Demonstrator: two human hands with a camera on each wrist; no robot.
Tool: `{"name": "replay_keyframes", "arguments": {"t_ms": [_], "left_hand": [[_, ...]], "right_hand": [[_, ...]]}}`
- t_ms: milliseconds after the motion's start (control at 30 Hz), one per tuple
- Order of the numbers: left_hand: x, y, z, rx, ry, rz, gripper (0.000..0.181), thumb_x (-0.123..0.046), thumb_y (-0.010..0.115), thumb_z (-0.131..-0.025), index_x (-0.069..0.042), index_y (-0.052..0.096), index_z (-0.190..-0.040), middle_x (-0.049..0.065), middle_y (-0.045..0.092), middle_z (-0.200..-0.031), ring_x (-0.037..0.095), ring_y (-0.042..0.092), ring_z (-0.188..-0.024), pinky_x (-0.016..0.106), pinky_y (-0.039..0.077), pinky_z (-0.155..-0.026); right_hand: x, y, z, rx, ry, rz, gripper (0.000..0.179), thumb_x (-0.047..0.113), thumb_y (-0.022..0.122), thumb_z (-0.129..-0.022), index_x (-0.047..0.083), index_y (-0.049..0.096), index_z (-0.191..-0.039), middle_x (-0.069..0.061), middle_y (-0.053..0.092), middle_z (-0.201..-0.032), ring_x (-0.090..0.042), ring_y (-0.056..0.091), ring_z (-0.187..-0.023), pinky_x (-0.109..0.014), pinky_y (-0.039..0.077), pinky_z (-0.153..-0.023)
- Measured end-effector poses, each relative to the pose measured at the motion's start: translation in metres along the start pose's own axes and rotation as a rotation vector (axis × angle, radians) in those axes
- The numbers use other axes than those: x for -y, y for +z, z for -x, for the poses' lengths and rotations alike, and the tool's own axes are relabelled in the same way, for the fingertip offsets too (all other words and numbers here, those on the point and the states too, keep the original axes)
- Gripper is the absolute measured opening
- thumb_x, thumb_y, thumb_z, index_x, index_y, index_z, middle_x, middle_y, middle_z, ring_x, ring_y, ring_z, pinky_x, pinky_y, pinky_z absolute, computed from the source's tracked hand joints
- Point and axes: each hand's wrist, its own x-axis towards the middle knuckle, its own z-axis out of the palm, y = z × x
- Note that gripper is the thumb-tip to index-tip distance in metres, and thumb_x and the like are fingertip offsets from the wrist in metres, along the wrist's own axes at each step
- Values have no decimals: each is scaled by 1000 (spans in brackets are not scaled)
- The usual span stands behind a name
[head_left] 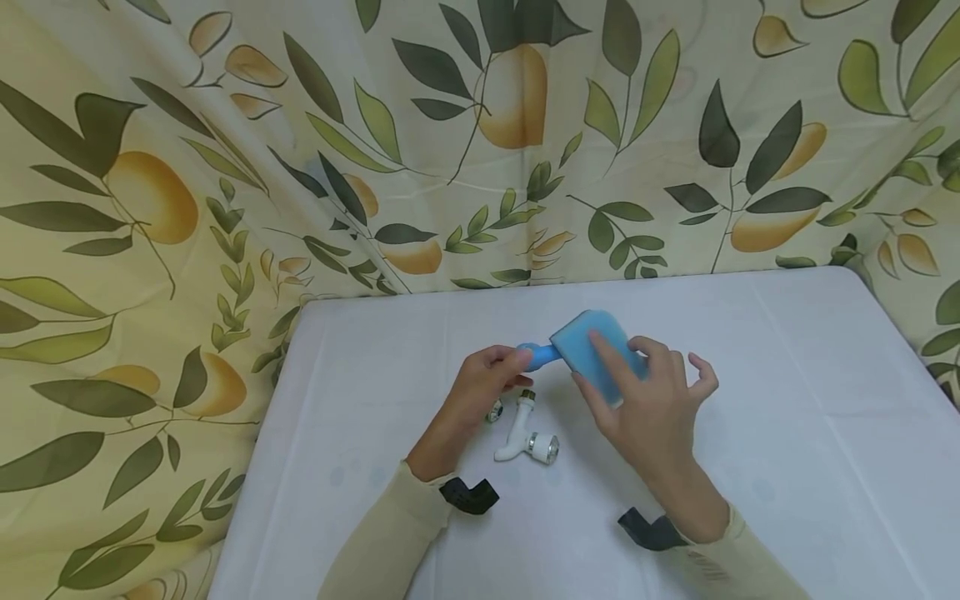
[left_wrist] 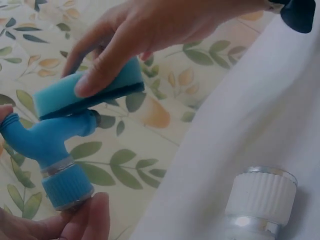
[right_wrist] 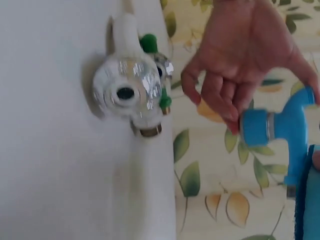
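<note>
My left hand (head_left: 483, 379) holds a blue plastic tap (left_wrist: 50, 137), its fingers at the ribbed knob and the spout end. A light-blue sponge (head_left: 581, 337) with a dark scouring side lies along the tap's body, dark side toward the tap. My right hand (head_left: 652, 417) grips this sponge, thumb on its near side and a finger stretched over its face. Both hands are raised over the table. Below them a white tap (head_left: 517, 433) with a silver-trimmed knob lies on its side.
A second tap with green parts (right_wrist: 148, 43) lies beside the white one, mostly behind my left hand in the head view. The white-covered table (head_left: 787, 467) ends at a patterned curtain (head_left: 630, 192) along the back and left. Dark straps sit at both wrists.
</note>
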Motion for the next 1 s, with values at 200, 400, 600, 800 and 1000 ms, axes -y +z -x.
{"name": "replay_keyframes", "arguments": {"t_ms": [200, 400, 600, 800, 1000], "left_hand": [[0, 1, -1, -13, -69, 27, 59, -55, 57, -97, -2, 69, -120, 15, 74, -110, 26, 74, -97, 42, 53, -96], [-2, 0, -1, 32, -107, 98, 68, -62, 52, -96, 0, 68, -121, 16, 74, -109, 27, 75, -94, 41, 57, -95], [-7, -1, 1, 80, -91, 248, 70, -61, 51, -97, 4, 62, -123, 18, 72, -106, 19, 73, -85, 41, 58, -96], [-8, -3, 1, 145, -83, 330, 64, -55, 52, -97, 3, 55, -124, 15, 67, -105, 22, 73, -89, 49, 55, -101], [-6, -5, 2, 200, -51, 373, 61, -53, 54, -95, -3, 50, -131, 16, 64, -110, 26, 73, -93, 42, 60, -92]], "right_hand": [[-15, -3, -5, 45, 121, -10, 57, 57, 60, -93, 21, 65, -137, -31, 58, -110, -48, 58, -100, -75, 24, -94], [-16, -6, -5, 61, 153, -56, 57, 55, 61, -93, 20, 64, -138, -32, 58, -113, -47, 56, -105, -74, 22, -96], [-14, -10, -6, 72, 141, -68, 62, 63, 54, -96, 21, 62, -141, -32, 56, -116, -47, 57, -102, -73, 21, -96], [-11, -11, -6, 58, 148, -102, 59, 55, 62, -93, 20, 63, -140, -30, 57, -116, -47, 58, -101, -73, 22, -95], [-10, -10, -5, 56, 155, -127, 59, 55, 63, -92, 18, 64, -139, -30, 57, -117, -48, 59, -100, -73, 22, -94]]}}
